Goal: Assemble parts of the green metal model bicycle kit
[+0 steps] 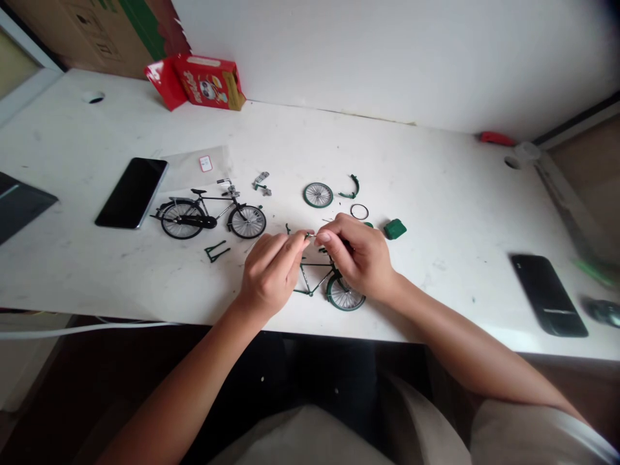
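Observation:
My left hand [271, 268] and my right hand [358, 255] meet fingertip to fingertip above the desk. Between the pinched fingers is a small part, dark green at my left fingers and light or metallic toward my right; its kind is too small to tell. Below them lies a green model bicycle frame [317, 284] with one wheel [346, 294] fitted, partly hidden by both hands. Left of my hands stands or lies a black model bicycle [208, 216]. A loose green-rimmed wheel [318, 194], a curved green mudguard [356, 187] and a thin black ring [359, 211] lie beyond my hands.
Near the black bicycle are a green forked part [216, 250], small silver-and-green pieces [262, 183], a phone [132, 194] and a clear bag [184, 169]. A green block [395, 228] lies right of my hands. Farther out are a red box [213, 82] and a black device [549, 296].

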### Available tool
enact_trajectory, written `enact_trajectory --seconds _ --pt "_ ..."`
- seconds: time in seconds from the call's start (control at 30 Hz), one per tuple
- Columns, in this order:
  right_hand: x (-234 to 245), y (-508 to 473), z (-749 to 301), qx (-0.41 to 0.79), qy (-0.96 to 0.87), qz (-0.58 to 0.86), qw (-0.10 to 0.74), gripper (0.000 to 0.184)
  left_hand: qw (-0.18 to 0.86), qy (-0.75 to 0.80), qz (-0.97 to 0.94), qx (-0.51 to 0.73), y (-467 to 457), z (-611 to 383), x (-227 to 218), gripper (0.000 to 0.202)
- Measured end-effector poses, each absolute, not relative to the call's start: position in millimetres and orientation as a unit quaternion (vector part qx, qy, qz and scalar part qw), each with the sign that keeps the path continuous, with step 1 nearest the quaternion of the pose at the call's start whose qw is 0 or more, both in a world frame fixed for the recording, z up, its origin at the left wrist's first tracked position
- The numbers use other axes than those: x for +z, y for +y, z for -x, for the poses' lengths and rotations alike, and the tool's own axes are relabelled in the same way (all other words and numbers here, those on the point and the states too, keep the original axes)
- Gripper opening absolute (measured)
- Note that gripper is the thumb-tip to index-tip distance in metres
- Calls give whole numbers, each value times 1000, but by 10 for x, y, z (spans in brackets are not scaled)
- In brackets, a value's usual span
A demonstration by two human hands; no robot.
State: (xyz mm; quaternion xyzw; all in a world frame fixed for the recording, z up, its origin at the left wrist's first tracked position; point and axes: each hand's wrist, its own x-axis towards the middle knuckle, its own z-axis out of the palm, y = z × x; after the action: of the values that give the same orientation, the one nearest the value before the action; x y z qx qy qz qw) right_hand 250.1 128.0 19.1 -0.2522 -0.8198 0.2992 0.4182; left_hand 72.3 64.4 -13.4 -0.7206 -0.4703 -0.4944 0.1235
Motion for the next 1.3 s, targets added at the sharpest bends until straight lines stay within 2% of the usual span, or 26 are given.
enact_trajectory --seconds 0.23,0.4,0.67,1.03,1.3 --pt "217 1261 -2503 411 -786 275 371 26 113 -473 728 -483 637 -714 -157 20" --pt "182 1268 -2563 429 -772 280 378 11 56 -480 723 -493 614 -739 -161 18" --pt "167 1316 -2607 357 -829 194 385 16 50 -480 708 -515 599 -781 -144 16" --pt "137 1308 -2577 283 -841 208 411 10 44 -485 713 -505 607 -753 -157 17" --pt "153 1277 -2554 293 -834 217 413 8 62 -482 720 -496 609 -751 -138 16"
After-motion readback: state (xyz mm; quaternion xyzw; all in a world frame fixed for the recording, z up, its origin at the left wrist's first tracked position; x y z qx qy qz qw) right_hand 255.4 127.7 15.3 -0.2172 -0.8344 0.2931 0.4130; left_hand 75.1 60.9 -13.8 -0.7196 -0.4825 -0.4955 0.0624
